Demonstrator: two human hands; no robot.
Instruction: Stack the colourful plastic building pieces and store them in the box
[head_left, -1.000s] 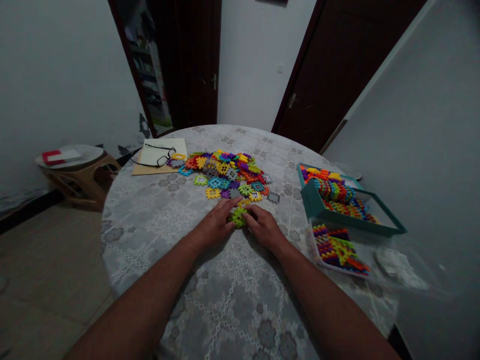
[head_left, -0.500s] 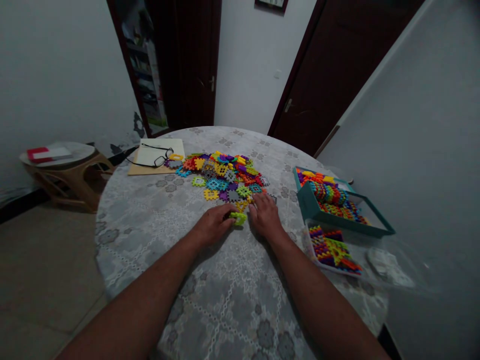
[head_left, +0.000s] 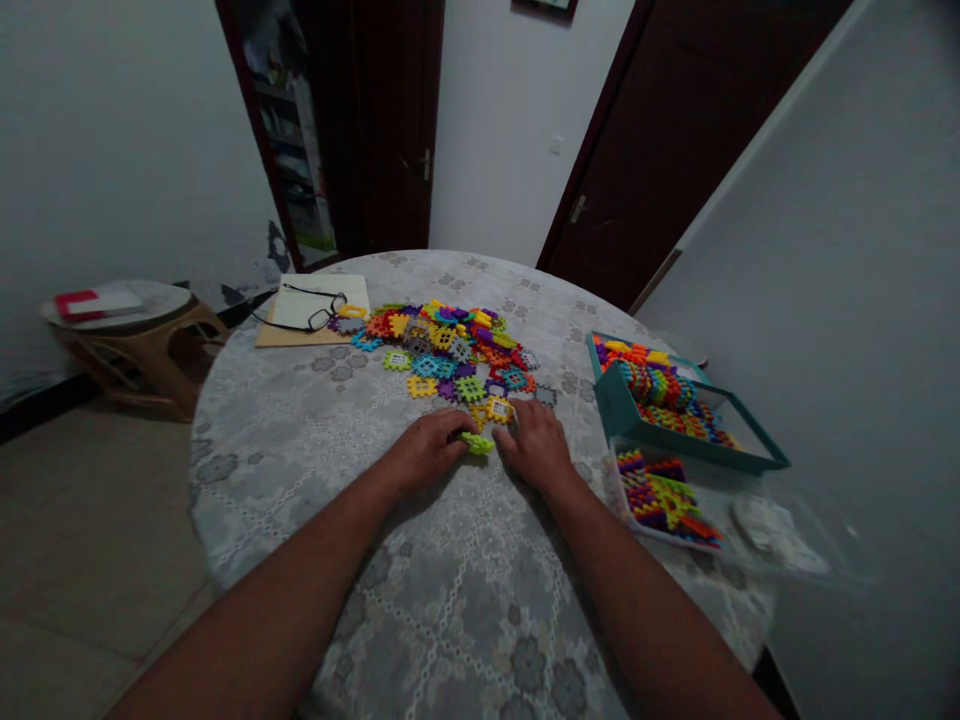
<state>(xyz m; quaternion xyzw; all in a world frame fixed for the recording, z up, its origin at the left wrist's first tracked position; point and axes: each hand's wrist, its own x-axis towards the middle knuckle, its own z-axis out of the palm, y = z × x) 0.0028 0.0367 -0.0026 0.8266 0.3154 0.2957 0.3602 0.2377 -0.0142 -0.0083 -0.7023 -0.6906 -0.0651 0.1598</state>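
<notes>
Matt patterned cloth over the round table [head_left: 315, 440]; glossy plastic tiles [head_left: 450, 350]; smooth card box [head_left: 622, 415]; clear crinkled plastic bag [head_left: 795, 540].

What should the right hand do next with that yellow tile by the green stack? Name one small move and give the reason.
Probably pinch the yellow tile and draw it toward the green stack. The right hand lies flat with its fingers right beside that tile at the near edge of the loose pile, while the left hand steadies the green stack on the table.
</notes>
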